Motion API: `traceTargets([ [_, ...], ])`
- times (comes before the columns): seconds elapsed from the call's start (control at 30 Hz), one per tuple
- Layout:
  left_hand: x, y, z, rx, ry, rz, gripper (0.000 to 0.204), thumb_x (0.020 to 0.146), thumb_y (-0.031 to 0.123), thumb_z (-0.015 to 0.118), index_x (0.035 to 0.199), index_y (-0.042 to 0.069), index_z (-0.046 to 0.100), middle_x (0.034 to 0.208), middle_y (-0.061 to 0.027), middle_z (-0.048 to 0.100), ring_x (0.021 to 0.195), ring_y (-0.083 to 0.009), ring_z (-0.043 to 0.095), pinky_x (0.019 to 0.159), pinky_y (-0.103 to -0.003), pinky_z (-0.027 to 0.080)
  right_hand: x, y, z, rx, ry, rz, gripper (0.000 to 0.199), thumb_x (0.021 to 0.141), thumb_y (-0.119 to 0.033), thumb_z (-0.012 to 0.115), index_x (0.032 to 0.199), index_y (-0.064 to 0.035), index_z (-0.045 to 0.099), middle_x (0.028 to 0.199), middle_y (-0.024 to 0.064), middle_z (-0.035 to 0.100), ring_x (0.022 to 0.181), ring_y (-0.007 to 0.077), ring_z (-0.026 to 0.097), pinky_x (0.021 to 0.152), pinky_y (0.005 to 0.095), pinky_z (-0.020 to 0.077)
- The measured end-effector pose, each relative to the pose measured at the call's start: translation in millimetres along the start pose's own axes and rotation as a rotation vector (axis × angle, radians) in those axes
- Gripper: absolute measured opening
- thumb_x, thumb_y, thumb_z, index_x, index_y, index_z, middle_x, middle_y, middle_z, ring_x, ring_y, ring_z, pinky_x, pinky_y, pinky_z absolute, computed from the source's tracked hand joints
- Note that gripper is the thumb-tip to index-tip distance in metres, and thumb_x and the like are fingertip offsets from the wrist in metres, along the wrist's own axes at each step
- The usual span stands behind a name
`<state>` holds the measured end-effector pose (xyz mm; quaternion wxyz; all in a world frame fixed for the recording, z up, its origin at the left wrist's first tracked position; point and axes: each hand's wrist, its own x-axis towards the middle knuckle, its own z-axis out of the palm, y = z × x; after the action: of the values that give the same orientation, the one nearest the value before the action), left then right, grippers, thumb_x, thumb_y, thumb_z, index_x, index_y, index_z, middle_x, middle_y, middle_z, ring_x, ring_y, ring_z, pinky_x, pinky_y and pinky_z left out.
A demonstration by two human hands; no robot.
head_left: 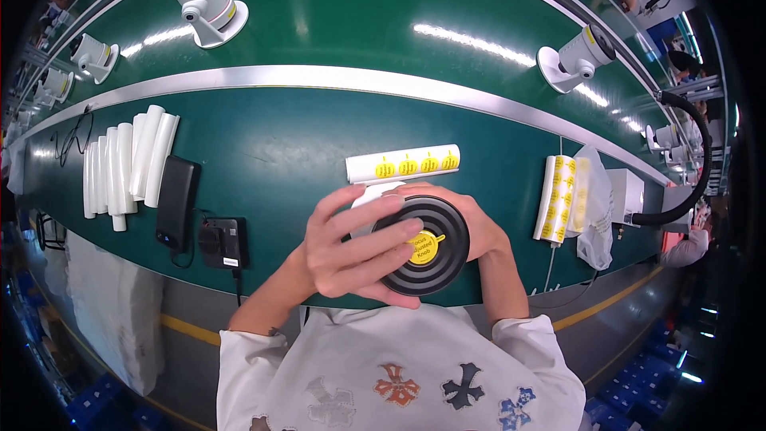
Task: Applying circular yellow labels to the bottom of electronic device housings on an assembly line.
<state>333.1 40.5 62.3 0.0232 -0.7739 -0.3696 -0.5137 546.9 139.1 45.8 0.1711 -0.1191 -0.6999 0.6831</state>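
Note:
A white camera-like device with a round black ringed end [448, 265] is held up in front of my chest, that end facing me. On its centre sits a round yellow sticker [427, 251] with a small tab at its right. My right hand [485, 227] grips the device from its right side and back; some of its fingers are hidden behind it. With fingers stretched out, my left hand [339, 251] lies over the left part of the black end, fingertips touching the sticker. Just beyond lies a white backing sheet with yellow round stickers [403, 163].
Several white rolls [120, 164] lie at left, near a black power bank [177, 203] and a black box [223, 242] with cables. A sticker roll [556, 198] and plastic bag [595, 215] lie right. Similar white devices [211, 8] stand on the green belt beyond the metal rail [295, 76].

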Motion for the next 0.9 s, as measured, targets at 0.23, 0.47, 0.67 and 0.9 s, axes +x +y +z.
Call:
traceTargets([
  [0.23, 0.9, -12.7, 6.0, -0.146, 0.18, -0.009, 0.078, 0.069, 0.063, 0.075, 0.126, 0.014, 0.055, 0.143, -0.024, 0.036, 0.127, -0.0434, 0.044, 0.104, -0.055, 0.034, -16.7, -2.0, 2.6, 0.143, 0.271, 0.188, 0.084, 0.06, -0.016, 0.089, 0.132, 0.0043, 0.05, 0.134, 0.0132, 0.053, 0.116, 0.0194, 0.056, 0.101, 0.0333, 0.0437],
  [0.47, -41.2, 0.1, 30.3, -1.292, 0.186, -1.001, 0.122, 0.07, 0.062, 0.074, 0.152, 0.007, 0.004, 0.147, -0.0188, 0.028, 0.137, -0.0318, 0.033, 0.111, -0.048, 0.028, -9.7, -11.5, 22.1, 0.67, 0.581, -0.248, 0.113, 0.056, -0.039, 0.091, 0.147, -0.014, 0.029, 0.123, 0.0157, 0.048, 0.12, 0.0387, 0.049, 0.105, 0.0559, 0.0391],
  [0.67, -20.4, 19.7, 52.9, -1.888, 0.188, -1.214, 0.125, 0.06, 0.073, 0.071, 0.154, 0.016, 0.01, 0.142, -0.0136, 0.036, 0.133, -0.0295, 0.038, 0.11, -0.046, 0.031, 5.2, -61.6, 50.1, 0.48, 0.582, -0.393, 0.115, 0.052, -0.06, 0.086, 0.145, -0.0218, 0.031, 0.12, 0.0186, 0.049, 0.12, 0.042, 0.048, 0.105, 0.0591, 0.0366],
  [0.9, -5.8, -0.9, 22.7, -1.789, -0.003, -1.21, 0.114, 0.066, 0.079, 0.061, 0.15, 0.013, 0.02, 0.134, -0.015, 0.044, 0.12, -0.0335, 0.051, 0.095, -0.049, 0.049, -2.3, -84.0, 46.6, 0.261, 0.54, -0.183, 0.093, 0.076, -0.062, 0.069, 0.144, -0.0096, 0.031, 0.112, 0.0275, 0.057, 0.111, 0.0416, 0.056, 0.089, 0.0539, 0.0494],
])
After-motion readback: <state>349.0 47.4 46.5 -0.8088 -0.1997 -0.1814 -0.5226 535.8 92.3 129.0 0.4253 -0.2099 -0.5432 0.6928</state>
